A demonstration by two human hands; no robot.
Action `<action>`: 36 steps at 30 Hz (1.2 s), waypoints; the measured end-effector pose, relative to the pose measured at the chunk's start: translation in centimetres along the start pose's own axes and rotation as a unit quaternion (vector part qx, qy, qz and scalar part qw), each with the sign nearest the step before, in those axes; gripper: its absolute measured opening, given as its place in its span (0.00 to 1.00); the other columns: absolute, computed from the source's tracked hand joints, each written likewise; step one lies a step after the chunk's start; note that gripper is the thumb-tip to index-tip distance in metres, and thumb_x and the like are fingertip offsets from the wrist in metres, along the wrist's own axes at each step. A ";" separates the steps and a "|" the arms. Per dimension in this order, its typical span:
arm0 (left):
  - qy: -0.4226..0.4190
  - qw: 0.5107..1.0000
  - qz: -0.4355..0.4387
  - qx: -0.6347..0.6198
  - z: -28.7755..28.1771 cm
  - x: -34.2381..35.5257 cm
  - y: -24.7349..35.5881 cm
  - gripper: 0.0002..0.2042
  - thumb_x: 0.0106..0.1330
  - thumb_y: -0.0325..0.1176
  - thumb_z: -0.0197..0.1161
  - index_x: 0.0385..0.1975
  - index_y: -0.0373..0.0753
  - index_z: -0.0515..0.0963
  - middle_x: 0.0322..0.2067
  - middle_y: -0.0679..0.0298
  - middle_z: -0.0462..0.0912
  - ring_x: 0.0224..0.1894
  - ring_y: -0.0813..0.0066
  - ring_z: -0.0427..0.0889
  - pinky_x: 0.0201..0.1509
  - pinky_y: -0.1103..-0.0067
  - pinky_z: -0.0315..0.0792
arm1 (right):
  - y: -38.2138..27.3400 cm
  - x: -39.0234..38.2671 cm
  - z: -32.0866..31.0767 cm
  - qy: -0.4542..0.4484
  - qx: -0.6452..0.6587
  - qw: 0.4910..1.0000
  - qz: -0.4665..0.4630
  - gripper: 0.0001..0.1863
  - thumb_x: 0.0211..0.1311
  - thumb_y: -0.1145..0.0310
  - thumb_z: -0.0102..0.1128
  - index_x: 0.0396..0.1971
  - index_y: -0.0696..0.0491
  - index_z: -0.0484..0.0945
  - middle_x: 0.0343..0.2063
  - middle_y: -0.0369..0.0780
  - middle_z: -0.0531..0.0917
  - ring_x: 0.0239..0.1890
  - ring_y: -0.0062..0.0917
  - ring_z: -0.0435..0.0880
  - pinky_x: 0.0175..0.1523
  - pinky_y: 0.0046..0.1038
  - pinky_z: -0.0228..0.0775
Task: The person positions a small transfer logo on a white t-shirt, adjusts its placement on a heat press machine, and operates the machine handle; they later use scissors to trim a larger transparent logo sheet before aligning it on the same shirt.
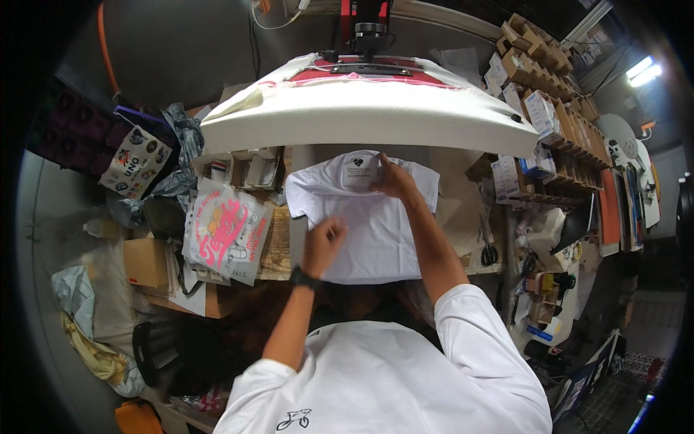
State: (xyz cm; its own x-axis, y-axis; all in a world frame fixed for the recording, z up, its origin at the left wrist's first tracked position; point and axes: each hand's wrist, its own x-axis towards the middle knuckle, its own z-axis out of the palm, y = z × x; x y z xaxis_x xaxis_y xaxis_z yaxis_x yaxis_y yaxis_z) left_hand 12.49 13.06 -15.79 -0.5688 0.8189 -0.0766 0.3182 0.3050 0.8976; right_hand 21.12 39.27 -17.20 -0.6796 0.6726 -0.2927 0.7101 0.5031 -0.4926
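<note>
A white T-shirt (372, 242) lies spread flat on the lower plate of a heat press, its collar at the far side. A small translucent sheet (359, 170) with a black heart print and lettering rests just below the collar. My right hand (395, 179) touches the sheet's right side, thumb and fingers spread apart at its edge. Over the shirt's left half, my left hand (325, 242) is loosely curled, slightly blurred, with nothing visible in it. The press's cloth-covered upper plate (369, 116) hangs raised beyond and above the shirt.
To the left lies a clear film (224, 235) with pink and orange print, beside a box of small items (253, 170). A cardboard box (146, 262) sits nearer. At right are scissors (489, 253) and stacked cardboard trays (571, 137).
</note>
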 end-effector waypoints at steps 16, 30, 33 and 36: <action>-0.035 0.897 -0.270 -0.348 10.1 -6.5 -5.5 0.11 0.70 0.32 0.58 0.39 0.29 0.79 0.35 0.59 0.85 0.29 0.75 0.85 0.26 0.81 0.77 | 1.3 5.1 -0.8 0.096 0.032 0.990 -0.100 0.42 0.35 0.65 0.76 0.57 0.56 0.73 0.48 0.51 0.82 0.54 0.44 0.79 0.59 0.36 0.72; 0.001 0.878 -0.327 -0.351 11.0 -6.0 -7.2 0.11 0.70 0.32 0.58 0.33 0.28 0.81 0.28 0.58 0.86 0.27 0.72 0.86 0.28 0.81 0.79 | 0.1 6.7 -1.9 0.249 -0.074 0.941 -0.217 0.23 0.46 0.68 0.69 0.47 0.52 0.81 0.39 0.46 0.84 0.43 0.41 0.81 0.49 0.37 0.73; -0.001 0.912 -0.291 -0.288 11.8 -5.9 -8.3 0.12 0.70 0.33 0.59 0.32 0.28 0.81 0.28 0.58 0.86 0.26 0.72 0.87 0.28 0.80 0.79 | -0.2 6.9 -1.8 0.249 -0.076 0.940 -0.221 0.23 0.47 0.68 0.69 0.47 0.52 0.81 0.39 0.46 0.84 0.42 0.40 0.82 0.48 0.36 0.74; 0.002 0.941 -0.240 -0.237 11.6 -5.8 -9.2 0.13 0.70 0.33 0.58 0.31 0.27 0.81 0.27 0.58 0.86 0.26 0.72 0.87 0.28 0.80 0.79 | -0.3 7.1 -1.9 0.251 -0.073 0.939 -0.224 0.22 0.48 0.68 0.69 0.47 0.52 0.81 0.38 0.46 0.84 0.41 0.40 0.82 0.48 0.36 0.74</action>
State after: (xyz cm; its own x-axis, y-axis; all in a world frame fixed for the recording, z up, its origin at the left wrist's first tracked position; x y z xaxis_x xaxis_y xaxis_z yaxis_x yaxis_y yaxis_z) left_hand 21.66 11.21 -28.61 -0.5632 0.6406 -0.5220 -0.3501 0.3872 0.8529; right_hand 16.39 44.95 -17.58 -0.7700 0.5279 0.3582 0.4153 0.8410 -0.3467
